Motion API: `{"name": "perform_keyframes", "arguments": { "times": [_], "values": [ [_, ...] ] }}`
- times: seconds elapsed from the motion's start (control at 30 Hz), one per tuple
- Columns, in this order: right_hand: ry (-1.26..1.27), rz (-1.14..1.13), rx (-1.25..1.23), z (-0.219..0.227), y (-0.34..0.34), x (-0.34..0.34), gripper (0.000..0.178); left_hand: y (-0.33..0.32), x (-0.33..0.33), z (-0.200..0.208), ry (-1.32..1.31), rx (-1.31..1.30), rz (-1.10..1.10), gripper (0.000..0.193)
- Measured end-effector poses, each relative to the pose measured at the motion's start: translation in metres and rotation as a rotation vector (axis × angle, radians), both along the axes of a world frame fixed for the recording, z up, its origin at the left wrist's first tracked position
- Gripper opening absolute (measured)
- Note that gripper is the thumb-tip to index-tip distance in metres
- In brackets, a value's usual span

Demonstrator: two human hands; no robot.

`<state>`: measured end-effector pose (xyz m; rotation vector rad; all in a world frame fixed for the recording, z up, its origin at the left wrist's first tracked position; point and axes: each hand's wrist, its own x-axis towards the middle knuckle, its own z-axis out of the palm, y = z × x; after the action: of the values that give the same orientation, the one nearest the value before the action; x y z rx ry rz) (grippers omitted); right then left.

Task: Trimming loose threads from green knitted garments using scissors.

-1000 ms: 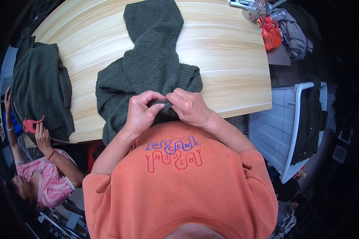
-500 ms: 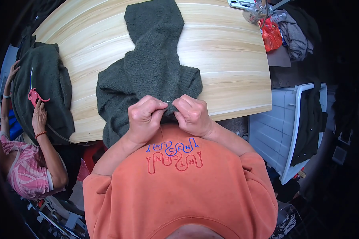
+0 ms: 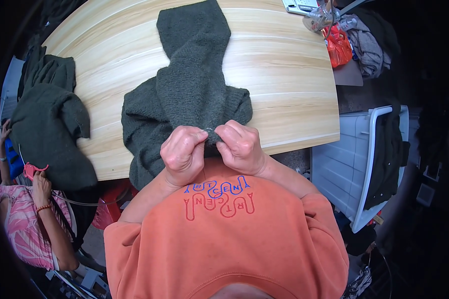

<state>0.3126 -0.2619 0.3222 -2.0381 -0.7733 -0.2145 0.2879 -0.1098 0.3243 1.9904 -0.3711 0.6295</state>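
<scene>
A dark green knitted garment (image 3: 192, 74) stretches across the wooden table from the far edge down to my chest. Its near end is bunched up between my two fists. My left hand (image 3: 183, 152) pinches the knit with thumb and forefinger, and my right hand (image 3: 241, 146) does the same just beside it. A small pale bit, perhaps thread, shows on the knit between the fingertips. The garment's wider, folded part spreads to the left below my left hand and hangs over the table's near edge.
At the left, a co-worker holds a pink air blow gun (image 3: 34, 171) beside another dark green garment (image 3: 50, 129). A white plastic crate (image 3: 341, 162) with dark clothing stands right of the table (image 3: 289, 74). A red plastic bag (image 3: 338, 47) lies at the far right, near grey cloth.
The co-worker's blow gun has moved nearer and left, and the garment there has shifted and spread out. My hands stay nearly in place, still pinching the knit.
</scene>
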Motion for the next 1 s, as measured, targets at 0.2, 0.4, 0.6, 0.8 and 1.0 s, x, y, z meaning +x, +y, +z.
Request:
{"name": "perform_keyframes", "arguments": {
  "times": [0.2,0.4,0.6,0.8,1.0],
  "values": [
    [0.093,0.040,0.058,0.011,0.001,0.006,0.018,0.000,-0.002,0.006,-0.161,0.176,-0.031,0.022],
    [0.283,0.090,0.159,0.018,-0.006,0.004,0.010,0.001,0.001,0.005,-0.262,0.145,-0.081,0.024],
    [0.160,0.007,0.073,0.011,0.004,0.010,0.011,0.004,0.003,0.008,-0.295,0.293,-0.143,0.025],
    [0.006,-0.085,0.129,0.008,-0.002,0.008,0.017,-0.006,0.006,-0.004,-0.089,0.041,-0.018,0.016],
    [0.130,-0.173,-0.014,-0.002,-0.040,0.031,0.015,0.013,0.028,-0.020,0.310,-0.006,-0.095,0.006]
  ]
}}
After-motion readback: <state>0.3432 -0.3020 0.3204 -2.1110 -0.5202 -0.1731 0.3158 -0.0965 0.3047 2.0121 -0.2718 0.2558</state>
